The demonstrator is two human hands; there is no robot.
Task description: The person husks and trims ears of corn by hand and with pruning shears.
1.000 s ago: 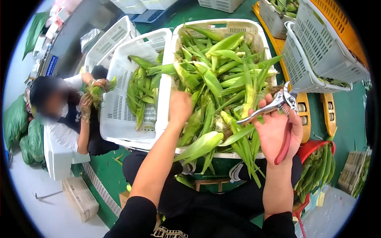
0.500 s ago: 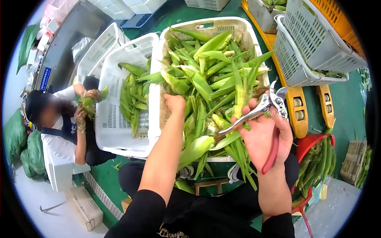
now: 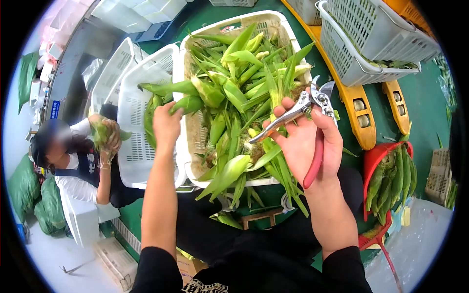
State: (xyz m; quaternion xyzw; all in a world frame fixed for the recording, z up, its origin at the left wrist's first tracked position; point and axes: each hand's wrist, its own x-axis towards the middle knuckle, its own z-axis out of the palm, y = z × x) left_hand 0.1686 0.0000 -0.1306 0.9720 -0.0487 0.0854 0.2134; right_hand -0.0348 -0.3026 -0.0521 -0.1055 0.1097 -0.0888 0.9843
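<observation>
Pruning shears (image 3: 308,117) with red-coated grips lie across the palm of my right hand (image 3: 312,141), their blades spread and pointing away from me. My left hand (image 3: 167,122) is closed on a green corn ear (image 3: 188,104) at the left rim of the large white crate (image 3: 190,146). That crate is heaped with corn ears and loose green husks (image 3: 244,93). To its left, a white basket (image 3: 139,166) holds several green ears, partly hidden behind my left hand.
A co-worker (image 3: 83,161) at the left holds a corn piece in both gloved hands. Stacked grey crates (image 3: 361,44) and a yellow pallet jack (image 3: 361,117) are at the right. A red scoop (image 3: 371,171) holds more green ears at the lower right.
My left hand has moved from inside the large crate leftward to its rim and taken hold of an ear. The view has shifted; the shears remain in my right hand.
</observation>
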